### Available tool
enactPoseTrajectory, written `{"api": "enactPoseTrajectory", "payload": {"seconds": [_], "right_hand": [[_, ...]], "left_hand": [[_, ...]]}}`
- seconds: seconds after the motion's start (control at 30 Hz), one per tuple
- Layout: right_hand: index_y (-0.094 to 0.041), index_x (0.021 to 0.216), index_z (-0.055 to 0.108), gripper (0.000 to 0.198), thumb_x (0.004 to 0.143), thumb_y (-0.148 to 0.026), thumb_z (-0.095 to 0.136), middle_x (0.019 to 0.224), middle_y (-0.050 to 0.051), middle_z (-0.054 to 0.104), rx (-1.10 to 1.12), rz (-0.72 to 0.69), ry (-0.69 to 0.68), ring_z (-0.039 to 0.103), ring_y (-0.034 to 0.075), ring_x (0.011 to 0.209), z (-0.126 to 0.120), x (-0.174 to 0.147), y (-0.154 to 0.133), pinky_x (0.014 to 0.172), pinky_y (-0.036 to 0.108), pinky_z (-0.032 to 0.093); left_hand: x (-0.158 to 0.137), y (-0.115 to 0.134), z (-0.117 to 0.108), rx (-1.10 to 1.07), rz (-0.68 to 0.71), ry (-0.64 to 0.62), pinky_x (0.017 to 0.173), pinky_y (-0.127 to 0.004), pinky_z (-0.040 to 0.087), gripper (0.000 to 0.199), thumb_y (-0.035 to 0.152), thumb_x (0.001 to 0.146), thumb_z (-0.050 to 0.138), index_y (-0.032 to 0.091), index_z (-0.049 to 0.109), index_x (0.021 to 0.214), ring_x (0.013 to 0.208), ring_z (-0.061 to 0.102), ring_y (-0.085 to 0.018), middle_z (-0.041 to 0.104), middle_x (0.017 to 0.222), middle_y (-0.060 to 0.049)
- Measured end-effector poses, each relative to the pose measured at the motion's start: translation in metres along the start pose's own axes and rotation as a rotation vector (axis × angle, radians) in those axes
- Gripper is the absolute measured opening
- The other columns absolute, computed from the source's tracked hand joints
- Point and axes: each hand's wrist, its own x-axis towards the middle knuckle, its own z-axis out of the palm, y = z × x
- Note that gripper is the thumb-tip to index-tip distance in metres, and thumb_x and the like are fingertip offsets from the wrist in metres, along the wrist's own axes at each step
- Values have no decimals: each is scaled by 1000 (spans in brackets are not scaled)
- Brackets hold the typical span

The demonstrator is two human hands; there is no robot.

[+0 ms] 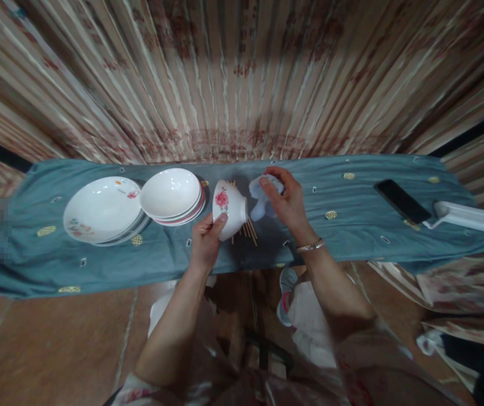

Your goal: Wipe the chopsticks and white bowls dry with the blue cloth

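While the left hand [205, 242] presses its thumb on the flower-printed rice bowl [233, 211], other fingers partly hidden, the right hand [291, 204] pinches a pale cloth [260, 207] in half-curled fingers; the bowl tilts above chopsticks [249, 232], right of stacked bowls [169, 194]; any lettering is too blurred to read.

Left hand [206, 242] gripping a flowered bowl [233, 213], tipped sideways, right hand [287, 202] there with a pale cloth [259, 206], right beside the base, thin sticks [250, 231] beneath, stacked bowls [172, 194] nearby, plates [100, 208] beyond
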Motion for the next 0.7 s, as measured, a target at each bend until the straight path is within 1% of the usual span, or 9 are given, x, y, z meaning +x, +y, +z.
{"api": "enactPoseTrajectory", "payload": {"seconds": [0.03, 0.07, 0.17, 0.2, 0.27, 0.37, 0.5, 0.6, 0.7], "right_hand": [[-16, 125, 53, 46, 92, -48, 47, 122, 11, 63, 61, -85, 19, 59, 22, 113, 3, -8, -7, 96, 35, 47], [-17, 128, 51, 46, 93, -46, 46, 130, 12, 59, 94, -185, 1, 54, 22, 121, 8, -16, -13, 101, 37, 44], [-15, 135, 46, 45, 96, -35, 37, 144, 16, 46, 49, -474, -179, 38, 22, 138, 24, -39, -28, 113, 43, 33], [-15, 136, 45, 45, 96, -32, 35, 145, 15, 45, 10, -522, -217, 35, 22, 140, 27, -44, -30, 115, 44, 30], [-17, 139, 44, 45, 96, -29, 35, 147, 13, 44, -54, -533, -264, 31, 22, 142, 29, -47, -31, 117, 48, 26], [-22, 139, 46, 44, 97, -29, 35, 147, 9, 45, -29, -460, -289, 32, 22, 141, 20, -38, -27, 117, 48, 25], [-20, 131, 54, 41, 96, -34, 37, 142, 8, 51, 208, -328, -285, 43, 19, 134, 7, -19, -14, 115, 40, 30], [-22, 121, 62, 37, 93, -37, 43, 128, 4, 63, 424, -73, -289, 57, 19, 119, 6, -7, 3, 107, 38, 40], [-23, 105, 68, 29, 86, -38, 51, 112, 0, 71, 674, 200, -253, 64, 17, 104, 11, -1, 19, 97, 33, 47]], "left_hand": [[0, -1, 1, -15, -9, -21, 65, -26, 49, 35, 39, 68, 76, 15, 75, 93, 68, 62, -15, 73, 80, -5], [-1, -1, 3, -27, -15, -43, 63, -25, 49, 33, 38, 69, 76, 15, 75, 92, 65, 61, -14, 72, 77, -4], [-2, -3, 5, -42, -5, -100, 61, -24, 47, 26, 37, 69, 76, 16, 75, 85, 60, 57, -12, 67, 67, -1], [-3, -2, 5, -38, 4, -117, 61, -24, 47, 24, 37, 68, 76, 17, 75, 82, 60, 56, -12, 65, 65, 0], [-6, -1, 6, -30, 9, -152, 63, -25, 47, 24, 37, 69, 76, 17, 75, 81, 63, 56, -13, 65, 65, 0], [-11, 1, 9, -28, -45, -201, 67, -27, 47, 27, 38, 69, 77, 16, 76, 86, 68, 58, -15, 68, 73, -2], [-17, 4, 13, -7, -104, -241, 64, -27, 47, 29, 36, 71, 76, 14, 77, 89, 65, 58, -14, 70, 74, -3], [-21, 8, 15, 13, -114, -281, 65, -29, 48, 31, 37, 72, 75, 14, 77, 92, 66, 61, -17, 72, 76, -5], [-24, 13, 17, 24, -114, -295, 66, -30, 50, 32, 39, 73, 74, 13, 77, 91, 67, 62, -18, 73, 77, -7]]}}
